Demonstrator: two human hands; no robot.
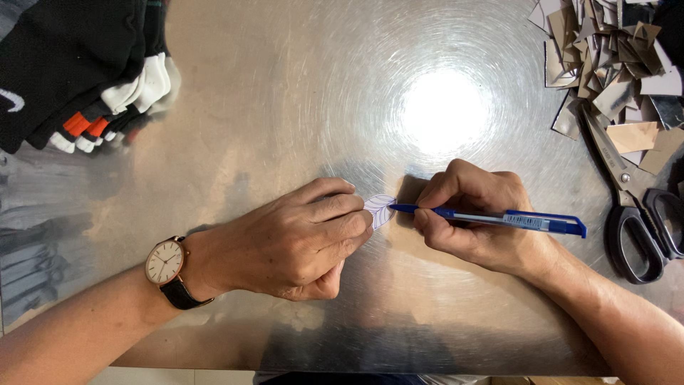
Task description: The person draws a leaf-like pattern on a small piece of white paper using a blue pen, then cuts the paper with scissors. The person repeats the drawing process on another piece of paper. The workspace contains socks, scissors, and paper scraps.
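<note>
1. Scratched metal table [285,107] fills almost the whole frame, and a bright spot of lamp light shines on it right of the middle.
2. At the middle of the frame lies a small white leaf-shaped paper [381,209] with thin lines drawn on it, flat on the table.
3. The left hand [299,239] comes from the lower left and rests on the table; its fingertips [358,214] press on the left part of the paper and hold it down. The fingers are bent together, closed over the paper's edge.
4. On the left wrist is a watch [165,262] with a pale round face and a dark strap.
5. The right hand [477,214] comes from the lower right and grips a blue pen [491,217] firmly between thumb and fingers. The pen lies nearly level, and its tip touches the right edge of the paper.
6. At the right edge of the frame lie large black scissors [634,214], well apart from the hands.
7. In the upper right corner is a heap of cut scraps [613,57], brown, grey and white.
8. In the upper left corner lies folded black cloth [64,64] with white and orange parts.
</note>
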